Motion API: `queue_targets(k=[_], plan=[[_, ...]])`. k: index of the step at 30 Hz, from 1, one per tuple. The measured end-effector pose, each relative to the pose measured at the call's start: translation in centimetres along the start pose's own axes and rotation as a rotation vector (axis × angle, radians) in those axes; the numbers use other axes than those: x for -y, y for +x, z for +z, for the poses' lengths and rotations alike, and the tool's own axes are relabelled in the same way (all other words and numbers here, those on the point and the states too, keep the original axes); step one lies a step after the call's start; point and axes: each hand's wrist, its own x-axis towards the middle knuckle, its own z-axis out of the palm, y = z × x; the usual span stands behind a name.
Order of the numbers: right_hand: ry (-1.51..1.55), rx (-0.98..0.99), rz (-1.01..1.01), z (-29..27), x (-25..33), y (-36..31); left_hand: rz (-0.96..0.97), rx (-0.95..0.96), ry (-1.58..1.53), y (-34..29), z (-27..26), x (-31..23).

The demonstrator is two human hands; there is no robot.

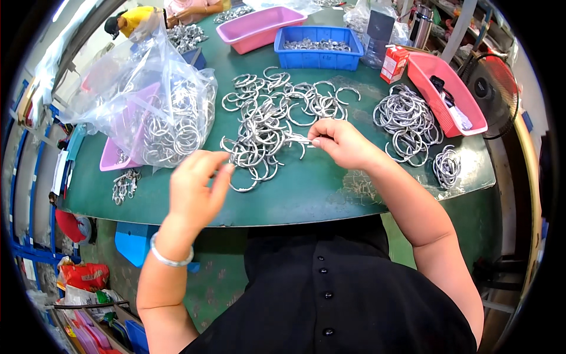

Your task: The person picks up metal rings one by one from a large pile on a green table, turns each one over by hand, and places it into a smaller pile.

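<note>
A loose heap of silvery open metal rings (262,121), shaped like cuff bracelets, lies on the green table (283,203). My right hand (342,143) reaches to the heap's right side, thumb and forefinger pinched on a silver open ring (303,140) seen nearly edge-on. Beside the heap's left edge is my left hand (197,183), its thumb and fingers slightly apart with nothing visible between them. A second, tighter pile of rings (407,121) sits to the right, with a small bundle of rings (447,167) nearer the table's edge.
A clear plastic bag of rings (177,124) leans on a pink tray (115,156) at the left, near small metal parts (125,186). Beyond the heap stand a blue bin (318,58) and a pink bin (259,32). A fan (492,88) stands beside a coral tray (448,106). Other people work beyond.
</note>
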Motion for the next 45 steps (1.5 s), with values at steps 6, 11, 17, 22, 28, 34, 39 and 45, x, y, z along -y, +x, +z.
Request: queue_targets(k=[6, 11, 17, 22, 28, 34, 39, 45], plan=[[0.011, -0.051, -0.038, 0.8, -0.8, -0.3, 0.076, 0.14, -0.113, 0.2, 3.6, -1.4], [0.334, -0.142, 0.13, 0.2, -0.1, -0.2, 0.009, 0.19, -0.176, 0.3, 4.3, -2.1], [0.842, -0.038, 0.064, 1.9, 2.0, -2.0, -0.504, 0.292, -0.855, -0.5, 6.4, -3.2], [1.063, -0.06, -0.064, 3.4, 3.0, -3.6, -0.715, 0.272, -1.353, -1.0, 8.0, -4.4], [0.991, -0.126, -0.104, 4.1, 3.0, -4.9, -0.881, 0.114, -1.712, -1.5, 9.5, -5.2], [0.827, -0.142, -0.089, 3.7, 2.8, -5.8, -0.901, 0.012, -1.782, -1.8, 9.5, -5.3], [0.95, -0.094, 0.033, 3.5, 2.5, -5.8, -0.869, -0.027, -1.665, -1.8, 8.5, -4.7], [1.122, -0.091, 0.187, 3.1, 1.6, -6.1, -0.922, 0.077, -1.583, -1.9, 8.2, -4.5]])
